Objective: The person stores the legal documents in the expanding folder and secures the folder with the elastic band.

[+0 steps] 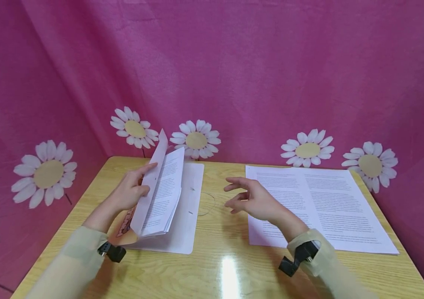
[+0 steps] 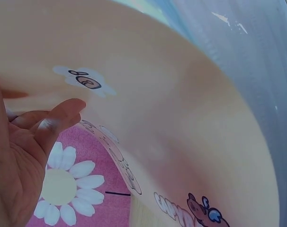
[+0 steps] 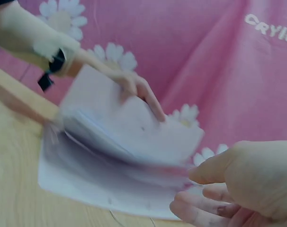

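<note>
My left hand [image 1: 131, 189] grips the raised front cover of a paper folder [image 1: 151, 189], thumb on its white inner side. Against that cover leans a bundle of printed sheets [image 1: 165, 191], and the white back cover [image 1: 193, 178] lies flat on the table. In the left wrist view the cover's outside [image 2: 172, 104] is peach with cartoon animals. A thin cord [image 1: 212, 203] loops out beside two small slots in the back cover. My right hand [image 1: 253, 199] hovers with loosely bent fingers between the folder and a spread of loose printed sheets [image 1: 316, 207], holding nothing.
The light wooden table [image 1: 212, 270] carries the folder on the left and the loose sheets on the right, near its right edge. A pink curtain [image 1: 234, 83] with white daisies hangs close behind and along the sides.
</note>
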`<action>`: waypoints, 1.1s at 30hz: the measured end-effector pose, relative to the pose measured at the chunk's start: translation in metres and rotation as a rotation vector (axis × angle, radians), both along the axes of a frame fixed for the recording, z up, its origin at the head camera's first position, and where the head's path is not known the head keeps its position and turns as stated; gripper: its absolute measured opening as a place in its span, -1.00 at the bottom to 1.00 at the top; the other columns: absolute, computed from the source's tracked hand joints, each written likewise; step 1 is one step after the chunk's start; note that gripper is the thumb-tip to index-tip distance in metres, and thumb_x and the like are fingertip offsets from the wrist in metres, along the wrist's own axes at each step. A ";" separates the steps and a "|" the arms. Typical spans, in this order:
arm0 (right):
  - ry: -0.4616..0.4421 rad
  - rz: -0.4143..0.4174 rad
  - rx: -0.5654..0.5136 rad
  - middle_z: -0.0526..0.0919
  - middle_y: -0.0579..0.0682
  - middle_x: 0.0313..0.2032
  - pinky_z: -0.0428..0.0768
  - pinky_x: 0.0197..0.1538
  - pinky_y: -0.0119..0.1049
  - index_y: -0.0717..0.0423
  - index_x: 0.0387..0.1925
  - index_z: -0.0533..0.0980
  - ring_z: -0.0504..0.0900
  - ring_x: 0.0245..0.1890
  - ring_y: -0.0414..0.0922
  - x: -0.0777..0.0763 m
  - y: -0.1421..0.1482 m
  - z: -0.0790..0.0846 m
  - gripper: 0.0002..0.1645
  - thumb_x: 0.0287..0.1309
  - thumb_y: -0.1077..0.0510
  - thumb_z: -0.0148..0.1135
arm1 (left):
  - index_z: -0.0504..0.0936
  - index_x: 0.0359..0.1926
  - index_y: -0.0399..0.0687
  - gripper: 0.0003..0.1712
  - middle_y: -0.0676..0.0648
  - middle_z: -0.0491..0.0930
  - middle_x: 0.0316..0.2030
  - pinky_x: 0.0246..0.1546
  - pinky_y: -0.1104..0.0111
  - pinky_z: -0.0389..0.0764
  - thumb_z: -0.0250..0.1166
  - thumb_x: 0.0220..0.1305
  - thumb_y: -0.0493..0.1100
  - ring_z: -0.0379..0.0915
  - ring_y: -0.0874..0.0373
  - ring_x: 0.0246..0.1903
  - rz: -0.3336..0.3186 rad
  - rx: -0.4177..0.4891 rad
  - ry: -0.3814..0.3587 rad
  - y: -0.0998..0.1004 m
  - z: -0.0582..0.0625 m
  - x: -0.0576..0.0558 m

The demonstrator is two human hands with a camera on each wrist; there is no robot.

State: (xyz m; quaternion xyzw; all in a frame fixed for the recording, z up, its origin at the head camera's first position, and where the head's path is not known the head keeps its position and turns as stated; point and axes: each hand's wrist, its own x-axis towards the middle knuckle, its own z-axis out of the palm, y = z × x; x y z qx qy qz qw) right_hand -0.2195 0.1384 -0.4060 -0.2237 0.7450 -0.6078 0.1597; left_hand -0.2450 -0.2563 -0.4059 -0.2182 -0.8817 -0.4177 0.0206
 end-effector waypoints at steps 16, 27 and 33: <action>0.073 -0.157 0.142 0.59 0.34 0.20 0.70 -0.05 -0.23 0.37 0.50 0.31 0.73 -0.09 0.02 -0.004 0.117 -0.014 -0.15 0.22 0.39 0.43 | 0.25 0.57 -0.37 -0.10 -0.40 0.45 0.31 -0.60 0.31 0.42 0.08 0.13 -0.55 0.51 -0.19 -0.10 -0.025 0.019 0.001 0.006 0.001 -0.002; 0.086 -0.275 0.238 0.54 0.48 0.22 0.68 -0.10 -0.32 0.45 0.48 0.27 0.71 0.02 0.09 -0.018 0.168 -0.044 -0.13 0.23 0.33 0.46 | 0.26 0.58 -0.34 -0.09 -0.39 0.40 0.39 -0.41 0.29 0.54 0.12 0.13 -0.55 0.45 -0.25 0.04 -0.014 0.002 0.007 0.003 0.001 -0.001; 0.084 -0.382 0.405 0.55 0.46 0.21 0.64 -0.04 -0.31 0.52 0.44 0.29 0.60 0.14 0.30 -0.027 0.186 -0.060 -0.10 0.21 0.25 0.51 | 0.25 0.58 -0.33 -0.09 -0.37 0.36 0.44 -0.25 0.25 0.58 0.13 0.14 -0.55 0.43 -0.25 0.11 -0.018 -0.004 0.014 0.001 0.001 0.001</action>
